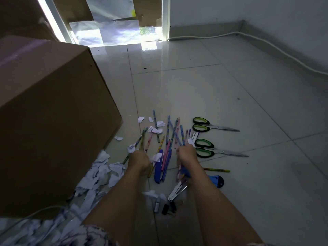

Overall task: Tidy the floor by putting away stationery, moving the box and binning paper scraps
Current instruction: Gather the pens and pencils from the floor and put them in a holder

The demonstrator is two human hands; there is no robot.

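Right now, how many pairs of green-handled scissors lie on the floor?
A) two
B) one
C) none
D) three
A: two pairs of scissors lie to the right of the pencils, one beyond the other, both with blades pointing right.

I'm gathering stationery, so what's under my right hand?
The right hand grips pencils that fan out from under it. A blue tool pokes out beside the forearm. Whatever else lies beneath is covered.
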